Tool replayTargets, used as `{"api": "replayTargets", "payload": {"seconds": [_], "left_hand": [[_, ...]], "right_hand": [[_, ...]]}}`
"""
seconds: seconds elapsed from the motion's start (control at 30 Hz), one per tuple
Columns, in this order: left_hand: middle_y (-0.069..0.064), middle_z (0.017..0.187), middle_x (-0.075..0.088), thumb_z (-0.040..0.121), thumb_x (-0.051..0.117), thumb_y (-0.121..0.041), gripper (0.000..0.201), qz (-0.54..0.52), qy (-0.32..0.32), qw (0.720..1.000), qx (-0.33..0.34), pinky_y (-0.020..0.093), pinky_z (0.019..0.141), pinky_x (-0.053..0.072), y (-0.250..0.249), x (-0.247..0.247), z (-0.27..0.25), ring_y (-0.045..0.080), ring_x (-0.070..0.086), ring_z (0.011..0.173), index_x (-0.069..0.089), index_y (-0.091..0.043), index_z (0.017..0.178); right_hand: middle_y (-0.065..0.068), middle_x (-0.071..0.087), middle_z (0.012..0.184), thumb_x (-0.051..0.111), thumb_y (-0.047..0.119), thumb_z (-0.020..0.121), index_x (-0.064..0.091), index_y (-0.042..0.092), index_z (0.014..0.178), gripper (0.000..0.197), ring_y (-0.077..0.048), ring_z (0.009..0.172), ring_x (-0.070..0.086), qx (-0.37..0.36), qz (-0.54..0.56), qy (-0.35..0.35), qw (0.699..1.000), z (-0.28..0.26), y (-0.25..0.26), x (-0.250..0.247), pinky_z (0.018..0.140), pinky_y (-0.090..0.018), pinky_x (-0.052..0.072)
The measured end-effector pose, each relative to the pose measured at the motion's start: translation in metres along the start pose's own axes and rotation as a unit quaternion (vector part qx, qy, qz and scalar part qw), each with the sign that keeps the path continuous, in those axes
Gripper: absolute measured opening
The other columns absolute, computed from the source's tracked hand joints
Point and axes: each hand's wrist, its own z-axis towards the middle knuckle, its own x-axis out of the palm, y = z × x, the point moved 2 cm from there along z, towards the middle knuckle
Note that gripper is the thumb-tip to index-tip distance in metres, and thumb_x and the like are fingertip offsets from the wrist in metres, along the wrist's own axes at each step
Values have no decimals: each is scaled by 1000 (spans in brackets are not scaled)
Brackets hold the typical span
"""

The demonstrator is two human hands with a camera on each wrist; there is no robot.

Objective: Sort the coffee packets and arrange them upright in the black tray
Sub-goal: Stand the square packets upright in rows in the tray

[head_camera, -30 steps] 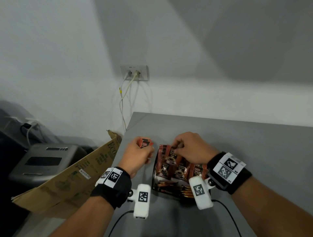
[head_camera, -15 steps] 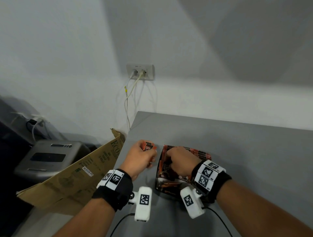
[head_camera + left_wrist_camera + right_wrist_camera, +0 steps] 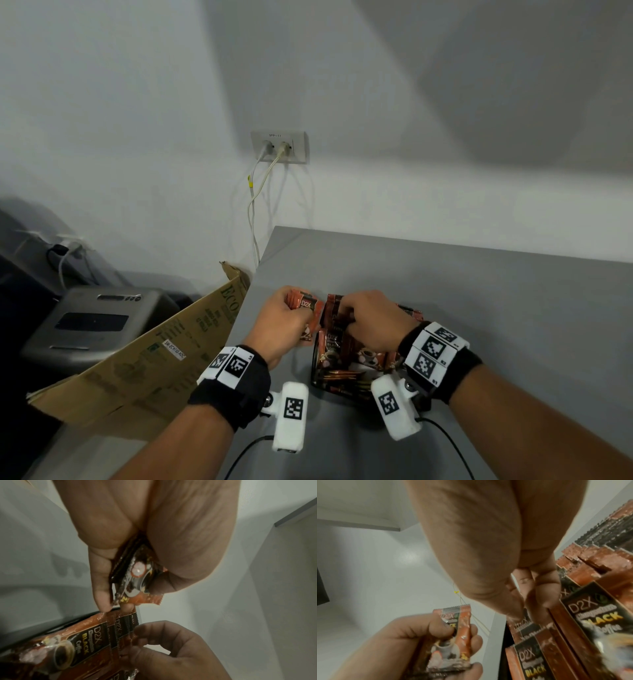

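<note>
A black tray point(image 3: 317, 378) near the table's front left holds several orange-and-black coffee packets point(image 3: 363, 356), some standing, some leaning. My left hand point(image 3: 291, 322) is just left of the tray and grips a small bunch of packets point(image 3: 306, 303) upright; the bunch point(image 3: 137, 577) point(image 3: 453, 632) also shows in both wrist views, between thumb and curled fingers. My right hand point(image 3: 363, 320) is over the tray's far left part, fingers point(image 3: 537, 588) curled down among the packet tops point(image 3: 522, 623) and pinching one packet's top edge. The tray's far side is hidden by this hand.
The grey table point(image 3: 479, 308) runs right and back to a white wall with a socket point(image 3: 279, 147) and hanging cables. A cardboard sheet point(image 3: 144, 353) leans at the table's left edge, beside a grey machine point(image 3: 92, 325). Wrist camera cables trail near the front edge.
My right hand has shifted from the tray's middle toward its far left corner, beside the left hand. The left hand keeps its bunch in about the same place.
</note>
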Motion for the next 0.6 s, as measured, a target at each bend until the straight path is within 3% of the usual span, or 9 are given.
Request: {"api": "replayTargets", "payload": {"seconds": [0.07, 0.13, 0.23, 0.37, 0.5, 0.6], "left_hand": [[16, 90, 66, 83, 62, 12, 34, -2, 21, 1000, 17, 34, 62, 58, -3, 3, -1, 22, 69, 74, 59, -4, 112], [17, 89, 67, 81, 67, 15, 38, -8, 56, 998, 34, 35, 61, 59, -8, 10, -2, 24, 69, 73, 57, -1, 113], [15, 88, 68, 81, 73, 11, 38, -5, 91, 994, 59, 37, 66, 59, -15, 20, -3, 26, 70, 76, 57, -3, 113], [12, 90, 68, 84, 77, -3, 33, -2, 49, 998, 41, 40, 70, 60, -12, 19, 3, 23, 68, 77, 60, -8, 112], [7, 82, 66, 87, 61, 4, 28, -15, 28, 999, 8, 31, 61, 54, -7, 13, 5, 15, 64, 68, 60, -12, 110], [8, 81, 66, 85, 57, 9, 30, -6, 40, 999, -2, 33, 65, 56, -5, 17, 5, 18, 64, 70, 60, -10, 109]], "right_hand": [[4, 70, 99, 61, 11, 90, 71, 18, 104, 18, -13, 88, 66, 5, 55, -36, 998, -4, 0, -11, 76, -25, 55], [9, 72, 94, 68, 20, 89, 73, 24, 103, 15, -5, 86, 67, -5, 132, -80, 988, -9, 5, -24, 78, -20, 54], [11, 73, 89, 73, 19, 87, 75, 29, 96, 13, -1, 82, 67, -29, 181, -111, 977, -18, 12, -40, 78, -20, 55], [11, 72, 85, 73, 12, 89, 72, 28, 94, 16, 0, 79, 67, 11, 148, -141, 979, -35, -8, -58, 69, -16, 51], [9, 73, 88, 72, 13, 90, 69, 28, 92, 15, -4, 79, 69, 50, 60, -71, 994, -45, -32, -45, 76, -26, 59], [13, 70, 85, 69, 15, 92, 63, 36, 85, 24, -5, 78, 69, 58, 9, -26, 998, -43, -37, -21, 78, -31, 60]]}}
